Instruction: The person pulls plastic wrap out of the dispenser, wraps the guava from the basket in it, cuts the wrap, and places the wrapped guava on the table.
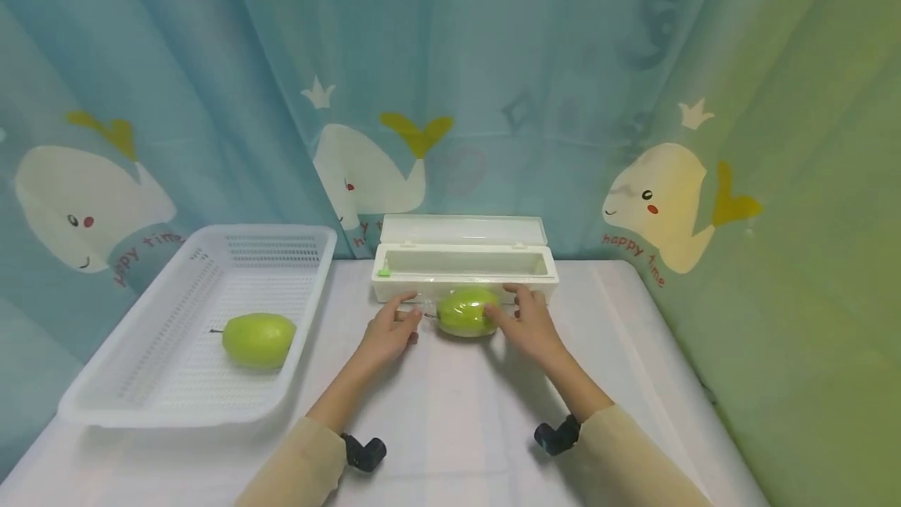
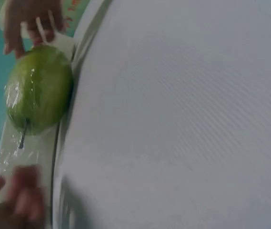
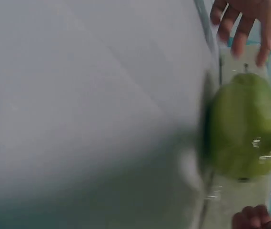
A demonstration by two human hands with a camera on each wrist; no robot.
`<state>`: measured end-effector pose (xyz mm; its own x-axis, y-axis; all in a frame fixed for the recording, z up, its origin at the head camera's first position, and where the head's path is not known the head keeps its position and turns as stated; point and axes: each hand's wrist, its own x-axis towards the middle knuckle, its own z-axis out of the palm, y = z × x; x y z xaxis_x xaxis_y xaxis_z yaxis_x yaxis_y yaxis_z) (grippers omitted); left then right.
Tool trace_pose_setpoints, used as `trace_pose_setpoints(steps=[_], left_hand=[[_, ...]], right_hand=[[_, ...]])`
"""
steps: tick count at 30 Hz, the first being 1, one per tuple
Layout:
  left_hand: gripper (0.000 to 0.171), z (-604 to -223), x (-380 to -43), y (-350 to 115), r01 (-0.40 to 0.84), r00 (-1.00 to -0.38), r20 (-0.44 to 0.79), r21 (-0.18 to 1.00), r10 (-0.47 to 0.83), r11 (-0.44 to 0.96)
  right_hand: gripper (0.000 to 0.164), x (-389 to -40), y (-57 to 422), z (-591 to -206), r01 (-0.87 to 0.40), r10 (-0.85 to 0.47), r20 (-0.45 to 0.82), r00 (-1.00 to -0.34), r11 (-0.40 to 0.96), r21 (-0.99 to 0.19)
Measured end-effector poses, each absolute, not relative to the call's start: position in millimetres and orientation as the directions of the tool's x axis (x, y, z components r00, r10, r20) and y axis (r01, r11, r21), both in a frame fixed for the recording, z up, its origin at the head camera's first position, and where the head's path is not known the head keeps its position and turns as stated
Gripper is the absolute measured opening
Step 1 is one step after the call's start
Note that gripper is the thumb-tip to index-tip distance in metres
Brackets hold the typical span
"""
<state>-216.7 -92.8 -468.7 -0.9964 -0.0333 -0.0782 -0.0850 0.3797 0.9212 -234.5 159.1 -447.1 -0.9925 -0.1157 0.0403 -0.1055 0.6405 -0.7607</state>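
Just below the frame's centre, the left hand (image 1: 393, 327) is hanging loosely spread near the stem (image 1: 430, 315); the right hand (image 1: 529, 327) is standing wide at the opposite end, firm contact being unclear. Between them, the film-wrapped pear (image 1: 466, 313) is lying, probably handling firm, fairly heavy, easily bruised and slippery; its broad middle is offering the best hold. The table (image 1: 450, 421) is spreading pale beneath. At left, a basket (image 1: 176, 417) is holding another pear (image 1: 257, 340); behind, a box (image 1: 403, 288) is standing before the curtain (image 1: 479, 61).

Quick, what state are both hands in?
Left hand: open, just off the stem of the wrapped fruit.
Right hand: open, at the fruit's other end; whether it touches, I can't tell.
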Motion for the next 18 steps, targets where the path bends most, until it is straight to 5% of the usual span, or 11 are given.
trace_pose_setpoints(steps=[5, 10, 18], left_hand=[[0.056, -465, -223, -101, -0.049, -0.939, 0.094, 0.915, -0.331, 0.4], [0.092, -469, -246, -100, -0.14, -0.914, -0.001, 0.94, -0.405, 0.313], [0.077, -481, -261, -107, -0.152, -0.919, -0.005, 0.928, -0.394, 0.341]], right_hand=[[0.035, -244, 148, -419, -0.323, -0.242, 0.216, -0.946, 0.634, -0.702], [0.023, -267, 104, -395, -0.472, -0.434, 0.224, -0.873, 0.631, -0.616], [0.027, -299, 31, -388, -0.609, -0.606, 0.142, -0.783, 0.698, -0.377]])
